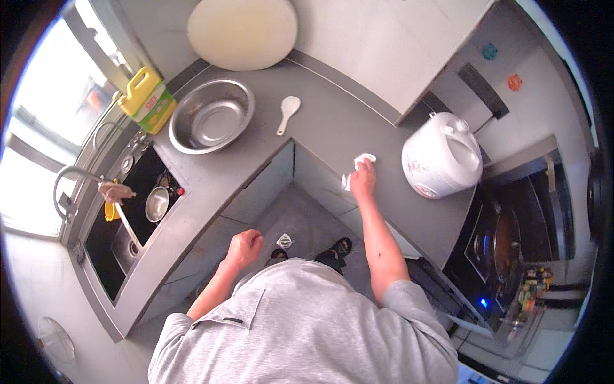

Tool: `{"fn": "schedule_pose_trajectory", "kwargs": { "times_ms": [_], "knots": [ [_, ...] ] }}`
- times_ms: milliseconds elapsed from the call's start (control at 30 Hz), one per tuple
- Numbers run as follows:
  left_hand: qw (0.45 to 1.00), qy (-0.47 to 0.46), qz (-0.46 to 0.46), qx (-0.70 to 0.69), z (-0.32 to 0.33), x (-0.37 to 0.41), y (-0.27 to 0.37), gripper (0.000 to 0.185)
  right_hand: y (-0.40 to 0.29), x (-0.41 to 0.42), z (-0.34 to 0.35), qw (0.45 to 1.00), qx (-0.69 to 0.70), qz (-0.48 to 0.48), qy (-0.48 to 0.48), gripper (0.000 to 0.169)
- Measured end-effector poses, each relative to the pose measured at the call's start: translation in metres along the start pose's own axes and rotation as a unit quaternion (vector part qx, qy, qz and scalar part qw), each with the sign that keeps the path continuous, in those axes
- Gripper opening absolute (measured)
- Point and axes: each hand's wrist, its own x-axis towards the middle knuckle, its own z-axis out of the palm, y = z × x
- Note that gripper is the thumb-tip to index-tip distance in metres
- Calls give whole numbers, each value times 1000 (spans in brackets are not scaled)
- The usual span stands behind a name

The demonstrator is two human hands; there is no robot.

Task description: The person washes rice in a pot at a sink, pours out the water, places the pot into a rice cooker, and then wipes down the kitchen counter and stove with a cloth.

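My right hand [363, 180] is on the grey countertop [331, 125] near its front edge, closed on a crumpled white cloth or tissue [365, 159] that sticks out on both sides of the fingers. To its right stands a white rice cooker [441, 156] with a flower pattern. My left hand [246, 247] hangs in front of my body above the floor, its fingers curled, with nothing seen in it. Up and left of my right hand, a white rice paddle [289, 114] lies flat on the counter, beside a stainless steel basin [212, 117].
Left is a sink with a curved faucet [76, 170], a small metal bowl [157, 204] and a yellow-green jug [148, 103]. A round pale board [242, 33] leans on the wall. At right is a gas stove [484, 245] with a lit blue light; a floor drain [284, 240] lies below.
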Motion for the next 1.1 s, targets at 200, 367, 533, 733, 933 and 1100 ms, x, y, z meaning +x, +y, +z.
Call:
{"fn": "schedule_pose_trajectory", "kwargs": {
  "times_ms": [200,367,533,733,933,1100],
  "knots": [
    [951,39,-104,-288,-28,-13,-24,36,-152,31,19,682,648,224,-255,29],
    [813,56,-56,-576,-71,-4,0,60,-276,8,-32,481,760,213,-382,33],
    [703,136,10,-698,-83,30,10,44,-300,-4,1,576,613,148,-520,32],
    [650,190,12,-736,-110,23,9,27,-292,1,52,490,637,236,-547,28],
    [722,313,45,-616,-134,3,55,27,-301,-14,74,530,506,169,-659,33],
    [736,346,36,-582,-133,-33,52,28,-321,-33,71,447,527,79,-718,41]
  ]
}}
